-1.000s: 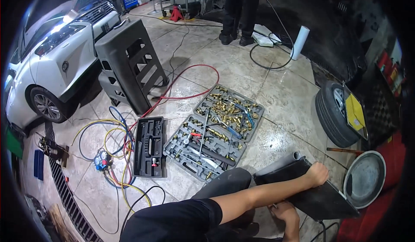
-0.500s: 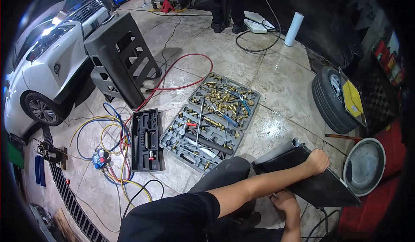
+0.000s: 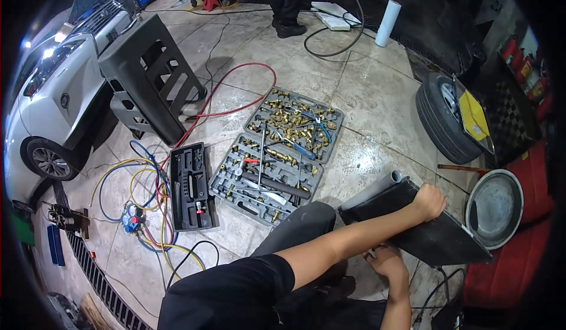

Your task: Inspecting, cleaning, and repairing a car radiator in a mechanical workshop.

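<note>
A flat black panel (image 3: 433,234), like a car condenser, leans at an angle in front of me on the right. A grey cylinder (image 3: 377,190) runs along its far-left edge. My left hand (image 3: 430,201) reaches across and is closed over the panel's upper edge in a fist. Just below the panel's near edge, my right hand (image 3: 389,261) has its fingers curled in toward the underside. The panel hides part of them, and what they hold does not show. My dark-clad knee (image 3: 306,221) is just left of the panel.
An open grey case (image 3: 277,153) of brass fittings and tools lies ahead, a black case (image 3: 190,188) beside it. Hoses and a blue gauge set (image 3: 132,218) spread left. A tire (image 3: 442,121) and metal basin (image 3: 495,210) stand right. A person's legs (image 3: 287,6) are far ahead.
The view has shifted slightly, so floor items sit a little higher and further left. The other person's legs have turned and moved left. Both my hands stay at the panel.
</note>
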Action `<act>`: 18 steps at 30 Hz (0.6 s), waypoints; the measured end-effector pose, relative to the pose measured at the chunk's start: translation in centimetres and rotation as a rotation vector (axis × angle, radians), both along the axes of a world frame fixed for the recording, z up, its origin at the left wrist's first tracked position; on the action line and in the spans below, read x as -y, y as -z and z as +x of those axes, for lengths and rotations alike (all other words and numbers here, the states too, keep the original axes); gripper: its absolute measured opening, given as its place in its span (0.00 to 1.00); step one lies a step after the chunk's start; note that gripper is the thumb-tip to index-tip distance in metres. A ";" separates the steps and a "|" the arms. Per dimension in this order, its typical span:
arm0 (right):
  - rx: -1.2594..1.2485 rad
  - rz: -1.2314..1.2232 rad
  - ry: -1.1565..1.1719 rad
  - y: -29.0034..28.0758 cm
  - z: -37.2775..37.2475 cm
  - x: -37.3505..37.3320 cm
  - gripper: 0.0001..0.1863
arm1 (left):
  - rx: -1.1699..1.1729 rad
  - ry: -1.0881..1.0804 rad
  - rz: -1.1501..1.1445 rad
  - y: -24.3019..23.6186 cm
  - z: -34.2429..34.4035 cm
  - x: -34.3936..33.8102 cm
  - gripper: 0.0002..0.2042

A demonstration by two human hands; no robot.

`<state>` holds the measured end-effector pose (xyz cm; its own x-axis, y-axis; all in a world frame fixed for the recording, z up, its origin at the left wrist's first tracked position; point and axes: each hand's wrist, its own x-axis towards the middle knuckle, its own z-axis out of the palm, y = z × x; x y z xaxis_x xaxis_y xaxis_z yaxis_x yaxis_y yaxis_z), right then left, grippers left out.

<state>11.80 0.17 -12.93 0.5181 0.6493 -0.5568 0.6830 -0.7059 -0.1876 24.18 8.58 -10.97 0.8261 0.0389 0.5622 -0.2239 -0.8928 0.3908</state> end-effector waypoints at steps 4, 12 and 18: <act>-0.027 0.069 -0.037 -0.3 0.1 -0.4 0.24 | -0.043 0.049 0.042 0.2 -0.3 -0.5 0.11; -0.042 0.114 0.036 0.1 1.3 0.4 0.24 | -0.274 0.084 -0.043 -0.2 0.2 0.7 0.21; -0.108 -0.015 -0.025 0.3 2.6 -0.9 0.29 | -0.247 0.050 -0.091 -0.8 -0.9 0.6 0.26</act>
